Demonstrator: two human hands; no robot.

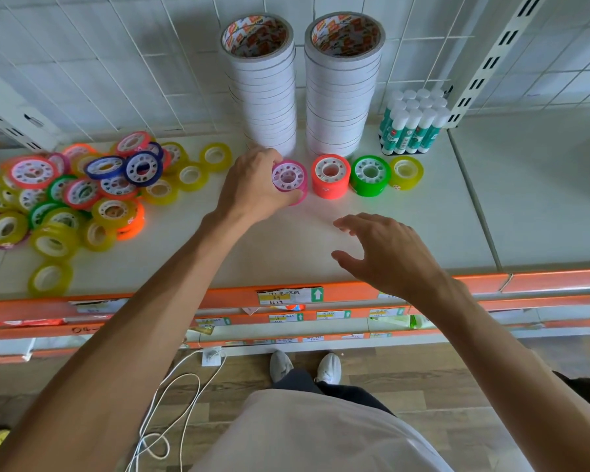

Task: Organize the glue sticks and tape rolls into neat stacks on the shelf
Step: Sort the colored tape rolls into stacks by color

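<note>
Gripping pink tape stack (289, 180) mid-shelf (457, 206), left hand (252, 185) fingers curled round it; right hand (385, 253) hovers, fingers spread. Risk: careless nudge topples stack into 2 tall white towers (266, 97).

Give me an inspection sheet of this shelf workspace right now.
Surface: white shelf, orange front edge.
Job's things: pink tape stack, orange stack, green stack, yellow stack in a row; two tall white tape stacks; glue sticks upright.
Clutter: loose tape pile at left.
Hands: left hand grips pink stack; right hand hovers open.
Cables: white cable on floor.
Surroundings: wire grid backing.
</note>
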